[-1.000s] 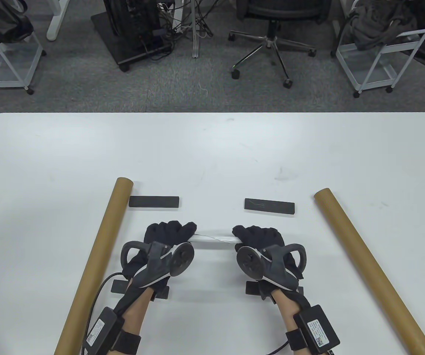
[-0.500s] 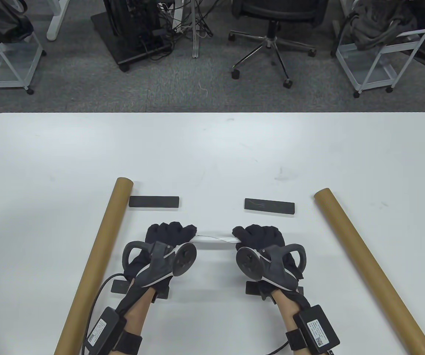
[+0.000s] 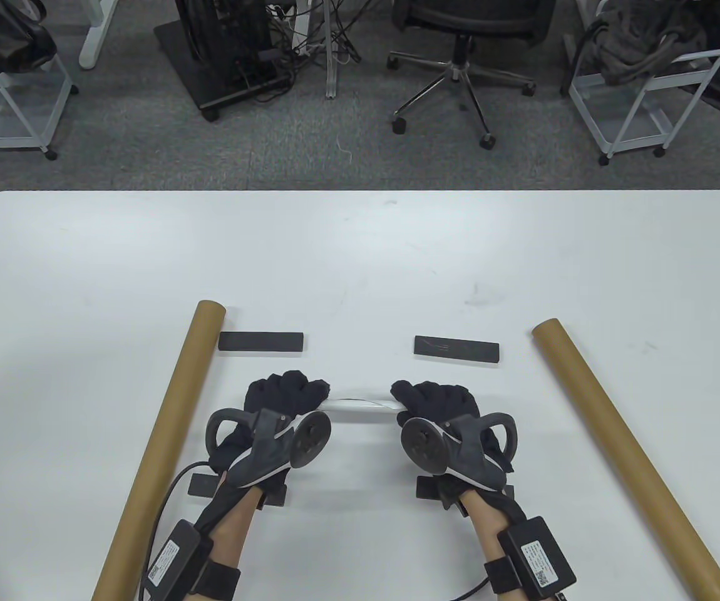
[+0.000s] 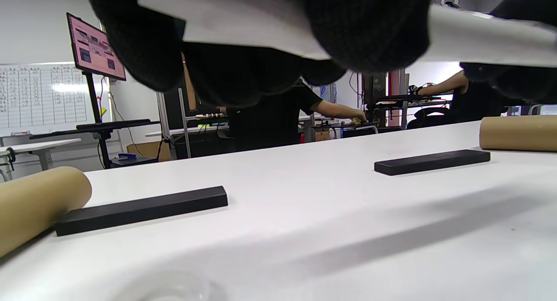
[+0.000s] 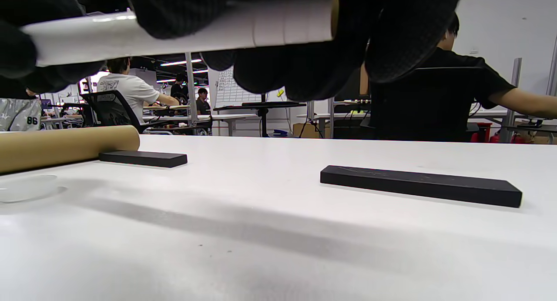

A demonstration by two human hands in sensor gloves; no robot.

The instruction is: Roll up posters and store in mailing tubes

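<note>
A rolled white poster (image 3: 362, 408) is held above the table between both hands. My left hand (image 3: 286, 395) grips its left end and my right hand (image 3: 433, 400) grips its right end. In the left wrist view the roll (image 4: 243, 29) crosses the top edge under my fingers (image 4: 370, 29). In the right wrist view the roll (image 5: 182, 31) shows its open right end, with my fingers (image 5: 304, 70) wrapped round it. Two brown mailing tubes lie on the table: one at the left (image 3: 163, 438), one at the right (image 3: 623, 451).
Two black flat bars lie beyond my hands, left (image 3: 261, 342) and right (image 3: 456, 349). Two more black bars (image 3: 200, 485) (image 3: 426, 487) lie partly under my wrists. The white table (image 3: 360, 263) stretches beyond. Chairs and carts stand on the floor past the far edge.
The roll looks a little tighter and its loose edge has drawn in. Both hands have shifted only slightly.
</note>
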